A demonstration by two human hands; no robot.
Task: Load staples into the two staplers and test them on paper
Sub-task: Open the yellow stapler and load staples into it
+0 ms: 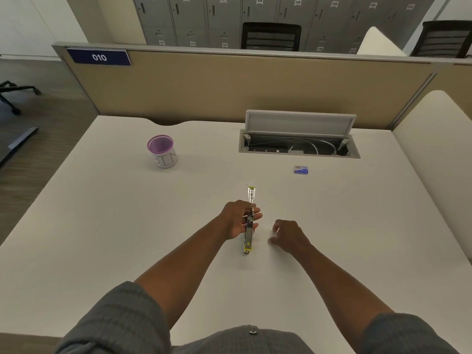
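Left hand [238,222] grips the opened stapler [249,223] mid-surface; right hand [287,236] curled, pinching something tiny, prob. staples, can't confirm. Risk: strip snaps or drops w/ a crooked feed.

Single head camera, looks forward and down over desk [102,226] from near

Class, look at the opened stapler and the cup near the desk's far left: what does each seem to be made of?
Stapler: likely shiny metal, since its long inner rail glints silver; the yellow-green end pieces look like plastic.
Cup: purple rim and lining, perhaps plastic or mesh; the white wrap with handwritten letters looks like matte paper.
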